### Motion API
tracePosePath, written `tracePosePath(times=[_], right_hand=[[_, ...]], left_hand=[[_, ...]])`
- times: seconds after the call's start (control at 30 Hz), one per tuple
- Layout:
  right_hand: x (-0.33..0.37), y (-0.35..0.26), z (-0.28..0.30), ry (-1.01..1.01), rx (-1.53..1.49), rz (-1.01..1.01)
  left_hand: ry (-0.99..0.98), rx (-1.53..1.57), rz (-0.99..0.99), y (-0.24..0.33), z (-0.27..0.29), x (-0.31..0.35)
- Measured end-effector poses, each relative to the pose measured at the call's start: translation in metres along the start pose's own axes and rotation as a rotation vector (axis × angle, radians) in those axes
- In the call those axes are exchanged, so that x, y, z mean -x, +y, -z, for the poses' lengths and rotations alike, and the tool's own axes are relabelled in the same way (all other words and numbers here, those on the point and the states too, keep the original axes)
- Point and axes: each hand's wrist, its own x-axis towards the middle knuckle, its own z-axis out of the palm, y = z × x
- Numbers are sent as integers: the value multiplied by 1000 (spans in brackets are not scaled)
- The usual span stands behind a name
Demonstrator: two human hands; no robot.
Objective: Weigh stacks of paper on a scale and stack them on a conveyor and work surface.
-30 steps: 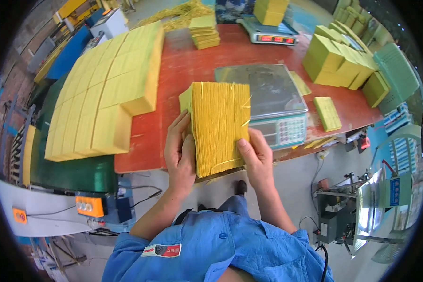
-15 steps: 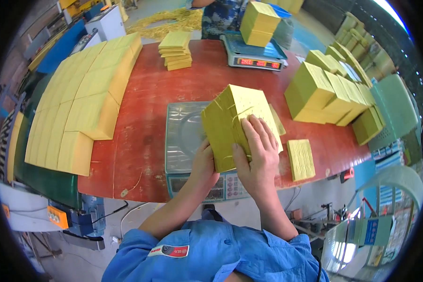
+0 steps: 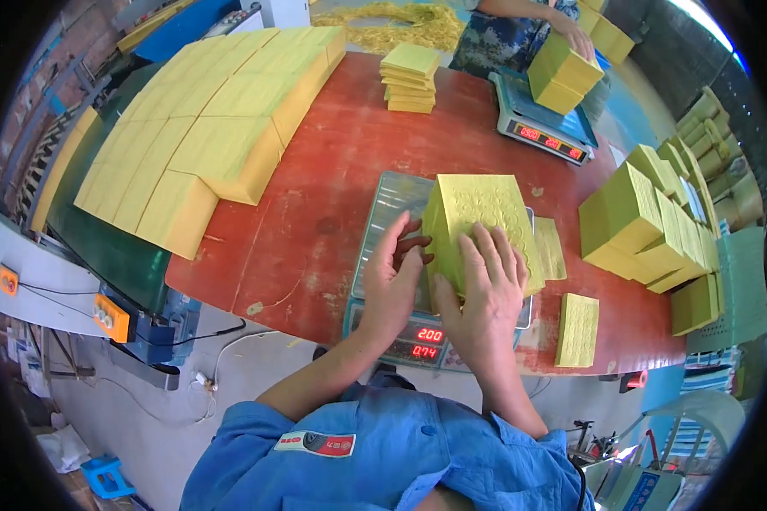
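A tall block of stacked yellow paper sheets, its top embossed with rows of round marks, sits on the platform of a digital scale whose red display is lit. Beside the block's left face is my left hand, fingers apart and curved, holding nothing. My right hand lies on the block's top near the front edge with its fingers stretched out and its thumb at the left edge. A thin yellow pile shows just right of the block, partly hidden. Another small yellow stack lies on the red table nearer the front edge.
Large rows of yellow blocks fill the left side. An uneven stack of sheets stands at the far edge. More blocks stand at right. Across the table, a co-worker's hand touches blocks on a second scale.
The paper block has gone from tilted in my hands to sitting on the scale. My left hand has come off it, and the display has lit. A co-worker's hand now touches the far blocks.
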Motion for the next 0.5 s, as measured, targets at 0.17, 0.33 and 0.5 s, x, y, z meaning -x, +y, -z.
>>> tracePosePath(times=[0.17,0.33,0.5], right_hand=[[1,-8,-13,56,38,-45],[2,-12,-18,86,63,-83],[3,-14,-17,95,63,-105]], left_hand=[[-87,-168,-27,-3,4,-19],[-133,-263,-31,-6,-3,-46],[-102,-140,229,-2,1,-58]])
